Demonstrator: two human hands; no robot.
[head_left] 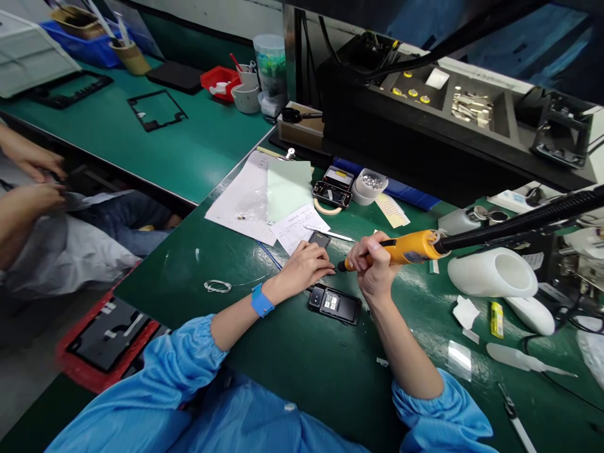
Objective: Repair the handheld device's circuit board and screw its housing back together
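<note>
My right hand (pixel 376 267) is wrapped around a yellow electric screwdriver (pixel 413 247), tilted with its black nose pointing left. At its tip, the fingers of my left hand (pixel 309 264) are pressed together; whatever they pinch is too small to make out. A blue wrist strap (pixel 261 301) circles my left wrist. Just below the tip, a black phone-like device (pixel 335 304) lies on the green table, its inside and white labels showing. A small dark flat piece (pixel 319 239) lies behind my left hand, partly covered by it.
Papers (pixel 245 195) and a white pen (pixel 330 233) lie beyond my left hand. A white cup of small metal parts (pixel 370 182) stands behind. On the right are a white roll-like container (pixel 493 272) and a yellow packet (pixel 497 319). Another person's hands (pixel 33 163) are at far left.
</note>
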